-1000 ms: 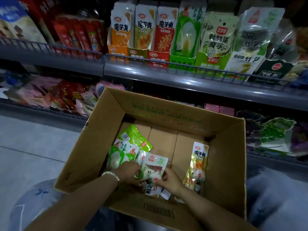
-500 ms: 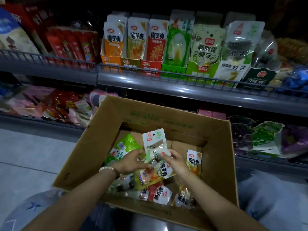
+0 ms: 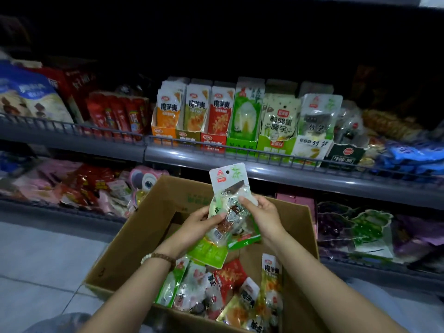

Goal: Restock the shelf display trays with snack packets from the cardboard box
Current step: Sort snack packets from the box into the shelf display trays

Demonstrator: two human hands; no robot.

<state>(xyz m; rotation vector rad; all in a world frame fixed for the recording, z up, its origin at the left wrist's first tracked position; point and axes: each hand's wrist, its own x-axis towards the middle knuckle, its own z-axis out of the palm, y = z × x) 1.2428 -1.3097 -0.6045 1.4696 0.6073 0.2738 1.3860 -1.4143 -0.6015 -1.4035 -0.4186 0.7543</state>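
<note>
Left hand [image 3: 199,224] and right hand [image 3: 263,216] both grip a fanned bundle of packets [image 3: 230,212] above the box [image 3: 168,200]. Held upright, likely for sorting. Matching white tray [image 3: 312,150] sits on the shelf [image 3: 264,174] above.

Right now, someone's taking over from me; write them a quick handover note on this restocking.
Left hand and right hand both grip one bunch of packets above the cardboard box.
Loose packets lie on the box floor.
Display trays stand on the upper shelf; the white tray seems to match the top packet.
Done: bunch in hand. Left: slot it into matching trays, then clear the box.
</note>
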